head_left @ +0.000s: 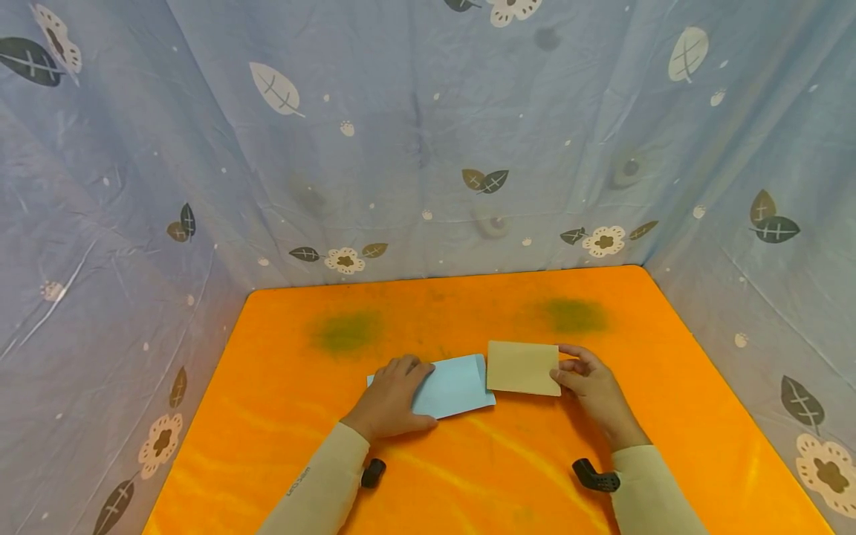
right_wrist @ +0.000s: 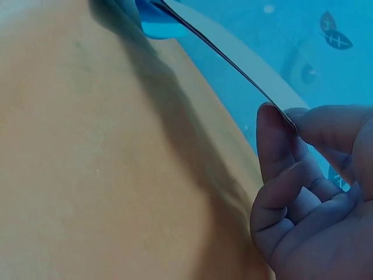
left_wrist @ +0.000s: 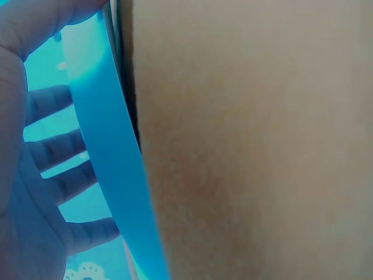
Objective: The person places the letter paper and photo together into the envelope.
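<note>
In the head view, a light blue paper envelope (head_left: 451, 386) lies low over the table, its flap end pointing right. My left hand (head_left: 394, 394) holds it across its left part, thumb along the near edge and fingers over the far one. The left wrist view shows the blue paper (left_wrist: 111, 140) edge-on between thumb and spread fingers. My right hand (head_left: 591, 386) pinches the right edge of a flat tan card (head_left: 523, 368). The card's left edge is right at the envelope's flap end. Seen edge-on, the thin card (right_wrist: 224, 55) slants between right thumb and fingertips, above the table.
An orange cloth (head_left: 495, 475) covers the table, with two dark greenish patches (head_left: 348, 331) toward the back. Blue patterned curtains (head_left: 414, 148) stand behind and at both sides. Black camera mounts (head_left: 595, 477) stick out from both wrists.
</note>
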Demonstrator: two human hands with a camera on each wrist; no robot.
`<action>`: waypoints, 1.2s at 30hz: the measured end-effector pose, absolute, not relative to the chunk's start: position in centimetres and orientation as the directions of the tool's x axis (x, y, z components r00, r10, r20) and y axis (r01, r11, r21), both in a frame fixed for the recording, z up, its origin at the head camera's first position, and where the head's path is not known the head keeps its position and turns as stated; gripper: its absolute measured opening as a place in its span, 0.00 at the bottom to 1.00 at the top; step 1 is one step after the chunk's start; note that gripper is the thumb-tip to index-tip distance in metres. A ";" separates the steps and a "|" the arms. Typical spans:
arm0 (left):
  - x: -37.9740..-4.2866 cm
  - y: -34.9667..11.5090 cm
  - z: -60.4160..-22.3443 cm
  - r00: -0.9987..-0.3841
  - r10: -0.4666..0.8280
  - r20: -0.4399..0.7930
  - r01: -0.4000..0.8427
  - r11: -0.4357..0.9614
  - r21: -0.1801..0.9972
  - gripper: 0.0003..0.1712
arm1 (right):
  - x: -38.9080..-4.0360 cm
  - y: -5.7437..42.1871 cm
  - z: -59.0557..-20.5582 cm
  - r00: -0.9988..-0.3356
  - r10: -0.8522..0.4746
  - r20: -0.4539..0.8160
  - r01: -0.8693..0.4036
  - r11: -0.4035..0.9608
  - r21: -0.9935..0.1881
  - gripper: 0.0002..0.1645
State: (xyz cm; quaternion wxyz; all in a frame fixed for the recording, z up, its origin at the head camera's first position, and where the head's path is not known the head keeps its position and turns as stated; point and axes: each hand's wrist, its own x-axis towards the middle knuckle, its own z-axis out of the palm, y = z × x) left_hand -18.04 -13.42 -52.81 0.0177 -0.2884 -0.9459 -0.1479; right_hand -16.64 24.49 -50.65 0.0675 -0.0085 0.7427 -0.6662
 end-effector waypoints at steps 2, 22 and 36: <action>-18.0 -13.4 -52.9 -0.834 0.538 0.124 0.550 0.790 0.272 0.51 | -16.6 24.4 -50.7 -0.989 -0.115 -0.088 0.075 0.113 -0.991 0.35; -18.2 -13.6 -53.1 -0.835 0.538 0.116 0.548 0.793 0.266 0.53 | -16.8 23.7 -51.1 -0.973 -0.186 -0.135 0.123 0.075 -0.990 0.35; -18.3 -13.6 -53.1 -0.818 0.547 0.180 0.575 0.781 0.244 0.53 | -17.8 24.2 -53.8 -0.969 -0.183 -0.166 0.165 0.020 -0.986 0.36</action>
